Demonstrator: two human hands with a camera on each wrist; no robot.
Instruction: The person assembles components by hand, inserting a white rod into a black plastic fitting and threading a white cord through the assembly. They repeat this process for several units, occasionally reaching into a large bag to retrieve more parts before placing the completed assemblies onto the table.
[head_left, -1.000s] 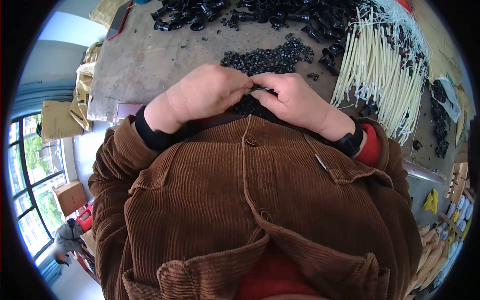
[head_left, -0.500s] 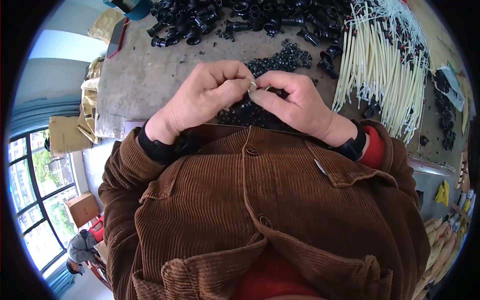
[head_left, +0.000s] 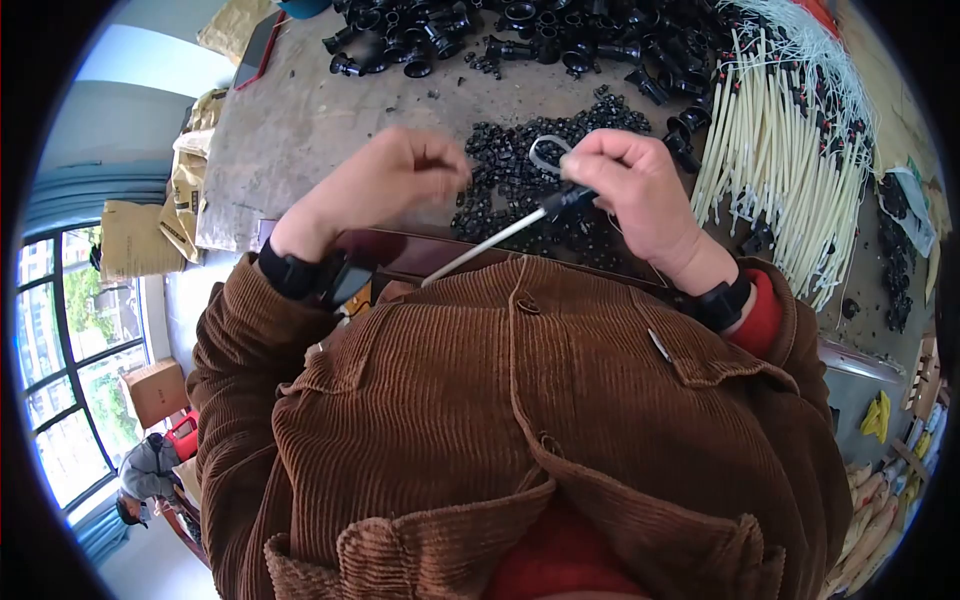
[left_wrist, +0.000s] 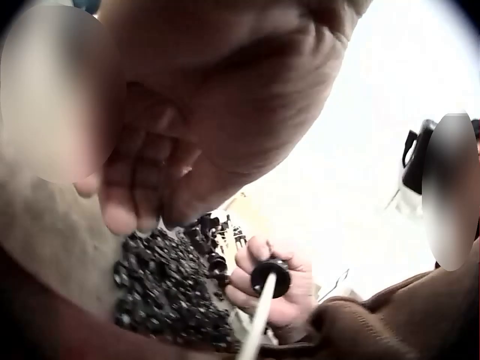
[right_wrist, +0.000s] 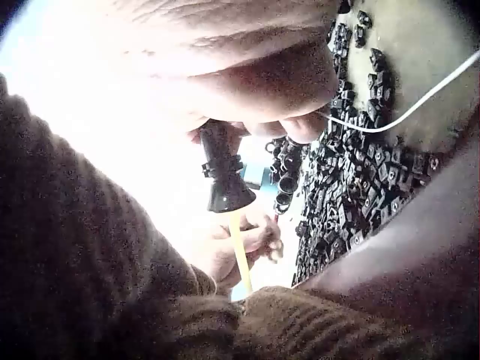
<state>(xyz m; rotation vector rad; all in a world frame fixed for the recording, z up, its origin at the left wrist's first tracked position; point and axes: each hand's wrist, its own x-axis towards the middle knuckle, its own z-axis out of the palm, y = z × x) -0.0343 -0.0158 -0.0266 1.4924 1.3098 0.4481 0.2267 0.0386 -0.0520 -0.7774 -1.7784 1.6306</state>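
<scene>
Right hand (head_left: 640,190) pinches black fitting (head_left: 566,201) with rod (head_left: 490,245), cord loop (head_left: 535,152); left hand (head_left: 392,182) empty, relaxed. Likely mid-assembly; next probably needs left on loop.

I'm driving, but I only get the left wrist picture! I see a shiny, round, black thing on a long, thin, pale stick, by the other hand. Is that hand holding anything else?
Observer: Yes. In the head view, the right hand also pinches a thin, pale grey loop.
Operator: Cool! Is the black thing flat like a button?
Observer: No. The right wrist view shows it side-on, widening like a funnel towards the pale stick.
</scene>
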